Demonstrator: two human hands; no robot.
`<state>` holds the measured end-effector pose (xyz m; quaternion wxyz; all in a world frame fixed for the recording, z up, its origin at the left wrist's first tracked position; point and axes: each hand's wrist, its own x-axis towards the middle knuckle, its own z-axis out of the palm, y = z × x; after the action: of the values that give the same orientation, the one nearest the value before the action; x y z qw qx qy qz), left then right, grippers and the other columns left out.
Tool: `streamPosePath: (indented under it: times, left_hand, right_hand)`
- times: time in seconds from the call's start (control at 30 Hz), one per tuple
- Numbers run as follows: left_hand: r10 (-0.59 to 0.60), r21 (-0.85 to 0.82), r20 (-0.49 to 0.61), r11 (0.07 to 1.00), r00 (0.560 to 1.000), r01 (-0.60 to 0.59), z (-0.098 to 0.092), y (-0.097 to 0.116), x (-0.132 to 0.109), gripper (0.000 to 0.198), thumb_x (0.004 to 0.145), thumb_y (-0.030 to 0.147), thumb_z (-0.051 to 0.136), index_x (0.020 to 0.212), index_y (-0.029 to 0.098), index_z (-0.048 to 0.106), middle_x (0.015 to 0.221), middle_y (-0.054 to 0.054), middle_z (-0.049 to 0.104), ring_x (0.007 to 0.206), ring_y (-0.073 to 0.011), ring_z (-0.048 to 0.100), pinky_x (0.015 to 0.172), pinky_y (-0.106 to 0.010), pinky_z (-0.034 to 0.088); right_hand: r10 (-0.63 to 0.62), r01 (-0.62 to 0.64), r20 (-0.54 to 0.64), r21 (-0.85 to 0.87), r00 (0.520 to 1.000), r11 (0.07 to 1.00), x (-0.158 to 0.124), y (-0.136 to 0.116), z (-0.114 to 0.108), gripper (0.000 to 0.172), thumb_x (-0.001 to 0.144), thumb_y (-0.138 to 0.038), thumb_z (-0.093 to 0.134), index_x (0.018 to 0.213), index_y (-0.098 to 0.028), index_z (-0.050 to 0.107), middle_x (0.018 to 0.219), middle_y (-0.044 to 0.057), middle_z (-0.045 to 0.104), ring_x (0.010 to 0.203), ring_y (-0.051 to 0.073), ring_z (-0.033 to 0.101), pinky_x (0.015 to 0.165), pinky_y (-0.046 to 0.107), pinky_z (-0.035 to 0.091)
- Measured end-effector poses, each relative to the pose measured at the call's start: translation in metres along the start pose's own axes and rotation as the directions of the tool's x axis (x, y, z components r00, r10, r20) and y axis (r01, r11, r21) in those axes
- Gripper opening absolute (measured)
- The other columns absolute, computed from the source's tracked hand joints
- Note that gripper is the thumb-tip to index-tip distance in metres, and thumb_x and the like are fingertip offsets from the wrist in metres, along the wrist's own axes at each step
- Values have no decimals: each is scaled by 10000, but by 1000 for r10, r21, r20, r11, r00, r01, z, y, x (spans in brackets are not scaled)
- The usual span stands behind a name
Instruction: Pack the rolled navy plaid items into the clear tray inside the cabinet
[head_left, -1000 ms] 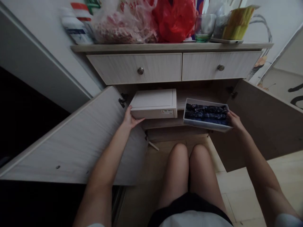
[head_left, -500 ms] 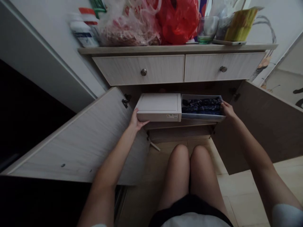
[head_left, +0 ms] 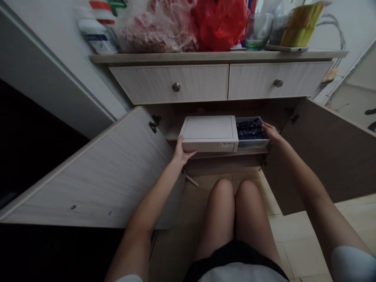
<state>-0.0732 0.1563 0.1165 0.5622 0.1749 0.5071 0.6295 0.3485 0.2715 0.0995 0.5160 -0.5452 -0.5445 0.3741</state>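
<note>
A white storage box [head_left: 209,127] lies on its side at the mouth of the cabinet, with a small label on its near face. From its right end sticks out a clear plastic drawer [head_left: 253,144], partly inside the box. Dark plaid folded cloth [head_left: 249,129] fills the part of the drawer that shows. My left hand [head_left: 181,152] is closed round the near left corner of the box, fingers along its lower edge. My right hand [head_left: 270,132] grips the right end wall of the drawer, thumb and fingers on its rim.
Cabinet doors stand open at left [head_left: 96,168] and right [head_left: 329,156]. Above are two closed drawers with round knobs [head_left: 176,87]. The cabinet top [head_left: 164,57] carries a red plastic bag [head_left: 220,27], a clear bag [head_left: 155,31], bottles [head_left: 96,35] and a glass [head_left: 258,31]. My knees are below.
The drawer has slid further into the white box, so less of the cloth shows. My right hand moved left with it; my left hand and the box shifted right.
</note>
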Motion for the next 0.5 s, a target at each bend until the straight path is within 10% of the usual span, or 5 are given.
streamPosePath:
  times: [0.2, 0.5]
  left_hand:
    - [-2, -35, 12, 999, 1000, 3, 20, -17, -3, 548, 889, 495, 628, 1413, 393, 507, 1523, -44, 485, 1393, -298, 468, 1057, -534, 504]
    - [-13, -56, 10, 998, 1000, 14, 44, -32, -1, 557, 899, 500, 612, 1422, 339, 511, 1535, -57, 470, 1380, -300, 477, 1063, -529, 500]
  right_hand:
    - [125, -125, -8, 62, 992, 990, 7, -4, 38, 464, 875, -426, 636, 1259, -168, 675, 999, 52, 743, 921, 188, 676, 872, 351, 553]
    - [-20, 20, -7, -42, 1000, 999, 17, 2, 72, 601, 903, -646, 523, 1222, -166, 692, 1225, 124, 707, 1160, 273, 641, 1044, 468, 469]
